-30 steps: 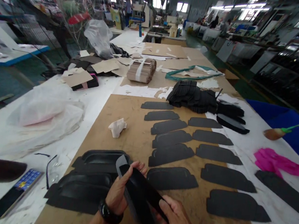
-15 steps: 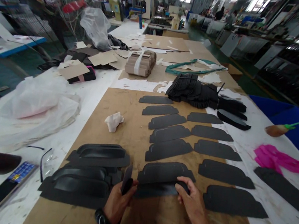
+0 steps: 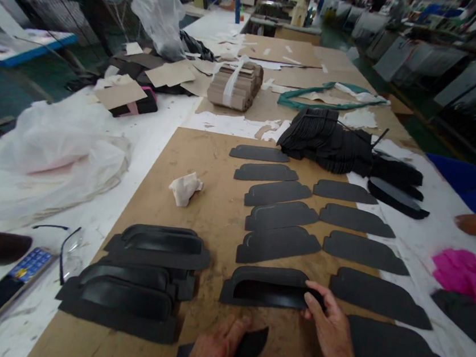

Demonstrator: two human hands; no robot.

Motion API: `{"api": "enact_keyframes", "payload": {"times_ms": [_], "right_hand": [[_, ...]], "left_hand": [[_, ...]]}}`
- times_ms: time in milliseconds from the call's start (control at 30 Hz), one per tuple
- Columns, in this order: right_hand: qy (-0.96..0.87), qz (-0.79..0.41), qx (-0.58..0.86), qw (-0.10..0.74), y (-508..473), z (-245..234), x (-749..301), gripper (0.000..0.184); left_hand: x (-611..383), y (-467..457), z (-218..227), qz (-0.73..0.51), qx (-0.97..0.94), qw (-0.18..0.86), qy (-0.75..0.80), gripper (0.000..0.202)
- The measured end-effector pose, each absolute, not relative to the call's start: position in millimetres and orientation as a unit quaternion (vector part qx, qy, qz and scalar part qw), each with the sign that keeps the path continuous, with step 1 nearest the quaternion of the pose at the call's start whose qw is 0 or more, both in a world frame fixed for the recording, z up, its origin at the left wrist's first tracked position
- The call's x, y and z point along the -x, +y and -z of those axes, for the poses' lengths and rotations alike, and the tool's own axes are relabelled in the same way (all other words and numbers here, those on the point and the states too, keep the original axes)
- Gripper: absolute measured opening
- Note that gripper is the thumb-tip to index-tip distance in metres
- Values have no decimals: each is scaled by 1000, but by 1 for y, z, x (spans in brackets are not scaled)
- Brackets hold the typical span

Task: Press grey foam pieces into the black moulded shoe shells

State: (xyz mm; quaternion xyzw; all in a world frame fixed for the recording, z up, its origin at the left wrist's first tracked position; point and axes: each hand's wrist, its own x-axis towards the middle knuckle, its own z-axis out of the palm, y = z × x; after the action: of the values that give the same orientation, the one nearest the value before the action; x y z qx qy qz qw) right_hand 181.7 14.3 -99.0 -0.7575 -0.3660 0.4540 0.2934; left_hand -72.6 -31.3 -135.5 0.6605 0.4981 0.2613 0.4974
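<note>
My right hand (image 3: 330, 326) presses the end of a curved black strip on a flat black shaped piece (image 3: 268, 291) lying on a brown board (image 3: 218, 239). The strip arches along the piece's upper edge. My left hand (image 3: 216, 351) is at the bottom of the view, holding a short black strip (image 3: 250, 346) and partly cut off by the frame. Rows of flat black pieces (image 3: 277, 245) lie beyond my hands. Finished pieces with raised strips (image 3: 157, 248) are stacked to the left. A crumpled white tissue (image 3: 185, 188) lies on the board.
To the left lie glasses (image 3: 68, 254), a blue-keyed device (image 3: 30, 265) and a plastic bag (image 3: 60, 152). A heap of black pieces (image 3: 326, 142) lies ahead, beyond it a strapped cardboard bundle (image 3: 233, 85). Pink material (image 3: 463, 273) lies to the right.
The curved strip has left my hands and now lies along the piece near me, under my right hand. My left hand has dropped lower and the view has tilted slightly.
</note>
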Motion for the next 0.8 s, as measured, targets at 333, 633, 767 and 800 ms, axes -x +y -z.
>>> {"api": "enact_keyframes", "payload": {"times_ms": [333, 633, 767, 800], "right_hand": [[-371, -444, 759, 299, 25, 100, -184, 54], [-387, -429, 767, 280, 33, 100, -175, 55], [-378, -432, 770, 278, 31, 105, -175, 54], [-376, -433, 770, 279, 31, 106, -175, 54]], "left_hand": [[37, -37, 105, -133, -837, 146, 510, 74], [33, -26, 116, -150, -831, 115, 523, 66], [35, -25, 117, -141, -840, 111, 511, 64], [35, -24, 117, -140, -842, 113, 509, 63]]}}
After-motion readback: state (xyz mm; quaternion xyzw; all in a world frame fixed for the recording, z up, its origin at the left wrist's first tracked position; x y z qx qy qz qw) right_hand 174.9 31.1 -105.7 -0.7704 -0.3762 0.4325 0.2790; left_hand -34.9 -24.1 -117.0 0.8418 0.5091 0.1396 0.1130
